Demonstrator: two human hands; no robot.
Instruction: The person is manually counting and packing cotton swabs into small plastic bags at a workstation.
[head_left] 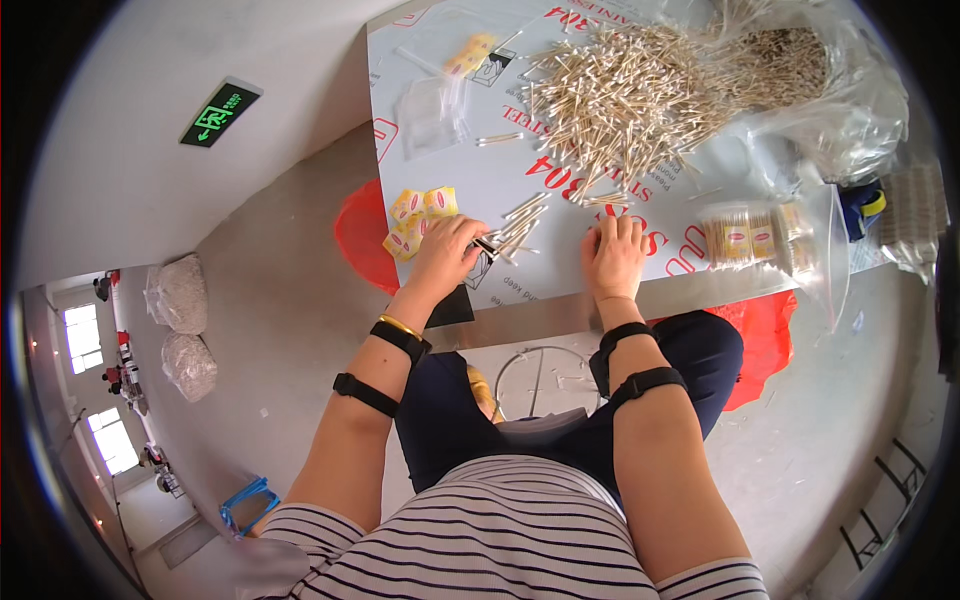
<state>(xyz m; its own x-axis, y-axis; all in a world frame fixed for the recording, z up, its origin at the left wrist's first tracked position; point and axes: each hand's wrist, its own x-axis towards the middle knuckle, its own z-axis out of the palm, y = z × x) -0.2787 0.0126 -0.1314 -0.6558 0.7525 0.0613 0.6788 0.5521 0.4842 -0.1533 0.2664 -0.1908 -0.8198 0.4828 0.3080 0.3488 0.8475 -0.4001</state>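
- Cotton swabs (520, 225), a small loose bunch, lie on the table (470, 175) just on the person's side of the big swab heap (620, 100); the left hand (448, 252) rests at the near end of the bunch, fingers curled and pinching a few sticks, though how many I cannot tell
- Right hand (615, 255) lies flat on the tabletop right of the bunch, fingers together and pressed down, holding nothing that shows
- Likely slip: the pinch is light and the sticks are thin, so a few could roll off the near table edge onto the lap or floor
- Another risk, as I judge it: the big heap sits close beyond the bunch, and a careless sweep of either hand could mix counted sticks back into it
- Yellow packets (420, 220) lie touching the left hand on its far side; a nudge could push them over the left edge of the table
- Clear plastic bags (840, 110), right of the heap, sag open and could spill more swabs
- Filled swab packs (745, 240) sit to the right of the heap, nearer the person
- Table is a pale sheet with red printing, its near edge a metal strip
- Room beyond: grey concrete floor, a green exit sign (220, 112) on the wall well left of the heap, stuffed sacks (180, 320) and windows further left, a blue stool (248, 500) below them
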